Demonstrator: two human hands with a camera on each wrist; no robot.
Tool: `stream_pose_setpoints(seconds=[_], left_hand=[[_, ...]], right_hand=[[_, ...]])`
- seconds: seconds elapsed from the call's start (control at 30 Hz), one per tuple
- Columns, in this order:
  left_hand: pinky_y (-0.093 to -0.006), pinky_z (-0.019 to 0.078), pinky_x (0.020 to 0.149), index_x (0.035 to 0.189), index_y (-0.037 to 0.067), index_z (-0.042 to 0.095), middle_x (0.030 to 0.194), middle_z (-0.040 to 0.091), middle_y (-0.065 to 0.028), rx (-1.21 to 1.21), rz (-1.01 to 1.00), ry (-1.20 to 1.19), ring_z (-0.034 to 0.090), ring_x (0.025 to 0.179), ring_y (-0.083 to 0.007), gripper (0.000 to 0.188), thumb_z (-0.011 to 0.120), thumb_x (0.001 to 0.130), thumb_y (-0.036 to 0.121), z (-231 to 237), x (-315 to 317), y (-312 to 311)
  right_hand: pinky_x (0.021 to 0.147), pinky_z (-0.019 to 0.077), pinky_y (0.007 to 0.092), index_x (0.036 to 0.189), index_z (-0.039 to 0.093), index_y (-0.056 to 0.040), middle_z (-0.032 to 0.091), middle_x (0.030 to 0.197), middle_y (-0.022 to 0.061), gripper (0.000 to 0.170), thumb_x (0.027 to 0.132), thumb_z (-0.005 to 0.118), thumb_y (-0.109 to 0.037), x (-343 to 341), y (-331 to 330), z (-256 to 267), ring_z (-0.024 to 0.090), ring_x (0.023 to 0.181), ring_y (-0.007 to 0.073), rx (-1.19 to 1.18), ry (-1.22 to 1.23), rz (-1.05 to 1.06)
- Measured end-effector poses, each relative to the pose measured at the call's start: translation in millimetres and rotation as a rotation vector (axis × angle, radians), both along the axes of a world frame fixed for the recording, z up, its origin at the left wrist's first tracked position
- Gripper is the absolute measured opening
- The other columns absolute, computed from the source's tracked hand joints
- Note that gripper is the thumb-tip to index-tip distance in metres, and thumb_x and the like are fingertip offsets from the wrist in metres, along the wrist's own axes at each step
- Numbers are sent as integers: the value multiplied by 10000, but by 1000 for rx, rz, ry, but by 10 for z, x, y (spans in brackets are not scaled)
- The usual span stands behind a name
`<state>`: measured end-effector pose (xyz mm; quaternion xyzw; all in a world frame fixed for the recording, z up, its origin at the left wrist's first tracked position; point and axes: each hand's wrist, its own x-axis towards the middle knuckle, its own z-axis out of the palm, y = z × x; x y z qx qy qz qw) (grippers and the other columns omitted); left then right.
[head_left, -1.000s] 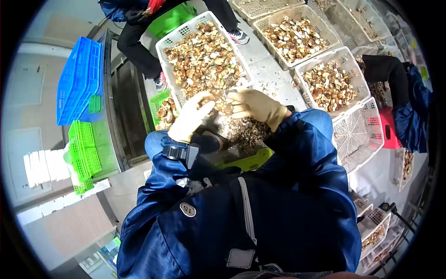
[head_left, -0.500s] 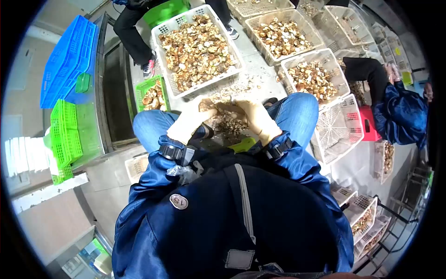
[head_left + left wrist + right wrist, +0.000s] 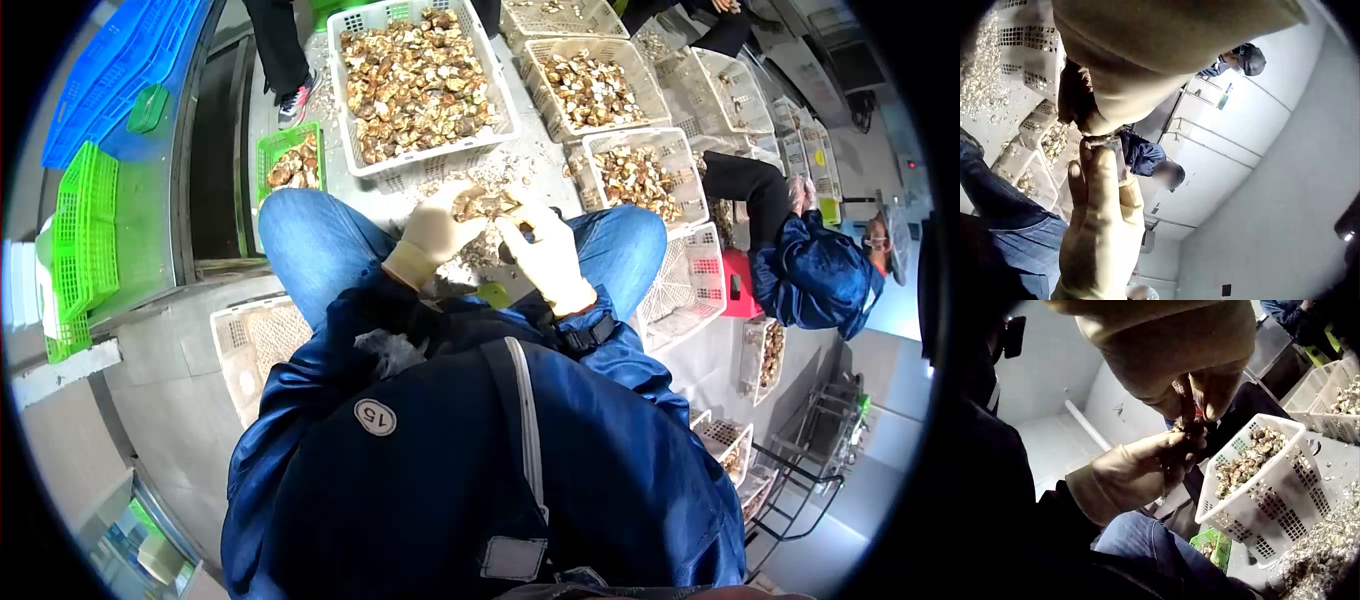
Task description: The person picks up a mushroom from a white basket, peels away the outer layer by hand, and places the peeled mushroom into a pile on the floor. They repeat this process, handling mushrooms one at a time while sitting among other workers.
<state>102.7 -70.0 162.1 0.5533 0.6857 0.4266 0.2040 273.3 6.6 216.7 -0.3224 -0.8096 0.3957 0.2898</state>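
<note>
In the head view, my gloved left hand (image 3: 440, 232) holds a brown mushroom (image 3: 476, 205) in front of my knees. My gloved right hand (image 3: 548, 258) is close beside it, its fingertips at the mushroom's edge. The left wrist view shows the mushroom (image 3: 1075, 94) dark under the left glove. Below it the right fingers pinch a small flat grey blade (image 3: 1121, 160), mostly hidden by the glove. In the right wrist view, both gloves' fingertips meet around the shadowed mushroom. Beneath the hands lies a heap of cut scraps (image 3: 1319, 556) on the floor.
Ahead stands a large white crate (image 3: 345, 110) of mushrooms, with a small green basket (image 3: 262, 160) left of it. More mushroom crates (image 3: 600, 205) line the right, near an emptier white crate (image 3: 690, 290). Another person (image 3: 815, 275) sits beyond. Blue crates (image 3: 110, 70) lean at far left.
The head view has swung right and down, so the crates sit further left and higher. The hands stay close together at the mushroom; the right fingers now bend against its edge.
</note>
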Motion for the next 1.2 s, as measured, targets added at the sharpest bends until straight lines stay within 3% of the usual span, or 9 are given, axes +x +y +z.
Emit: stream_pose_setpoints(seconds=[0.27,0.37,0.57,0.6,0.77,0.9,0.97,1.03,1.2], left_hand=[[-398,535,864,1143,24,650,1088,680,-202,-18,42,-36,667,981,-356,432,769,762,191,29,-24,-77],[-415,530,869,1149,41,649,1078,666,-199,-80,47,-25,654,981,-361,444,754,740,179,111,3,-67],[-427,523,860,1121,57,668,1079,655,-206,-146,-12,-11,641,973,-378,371,716,773,177,136,-1,-56],[-429,520,857,1113,56,671,1072,655,-209,-165,-23,-21,638,974,-382,359,711,777,177,167,9,-54],[-441,511,830,1076,46,684,1025,660,-216,-96,-46,-33,632,970,-393,315,693,791,179,304,-20,-67],[-419,519,836,1095,49,690,1030,679,-199,-166,-63,-49,652,969,-365,333,697,799,201,302,-18,-27],[-400,527,833,1116,51,688,1045,694,-189,-200,-30,-112,674,961,-341,352,706,812,227,364,-35,-67],[-343,536,809,1101,13,685,961,721,-184,-243,-35,-266,708,897,-274,390,768,811,260,404,-74,-75],[-306,537,791,1097,-7,692,994,741,-140,-236,-71,-418,715,898,-200,364,741,822,226,242,-79,-49]], right_hand=[[617,486,320,881,663,-5,651,740,137,196,879,694,-199,-72,71,112,623,653,230,-301,-212,-20],[633,474,308,877,666,5,633,728,109,202,884,693,-195,-104,31,89,575,651,197,-93,-120,108],[648,461,329,862,671,-3,629,723,85,245,895,686,-246,7,158,-168,563,673,177,-485,-144,123],[664,469,318,904,688,-9,641,736,62,232,906,674,-241,-29,105,-37,572,694,144,-193,-191,160],[615,450,276,929,708,-1,628,728,43,232,908,687,-231,37,301,-46,556,662,120,-634,-102,92],[584,417,293,812,625,17,566,675,18,270,910,687,-227,19,202,-131,507,644,106,-299,-226,147],[598,436,303,861,650,26,614,701,28,246,915,673,-213,77,315,-178,528,653,130,-595,-161,112],[606,442,297,978,696,8,644,744,31,202,906,677,-179,39,330,-66,539,664,119,-515,-133,130],[589,435,305,858,657,-3,598,701,61,245,890,700,-243,35,211,-72,524,634,127,-314,-221,119]])
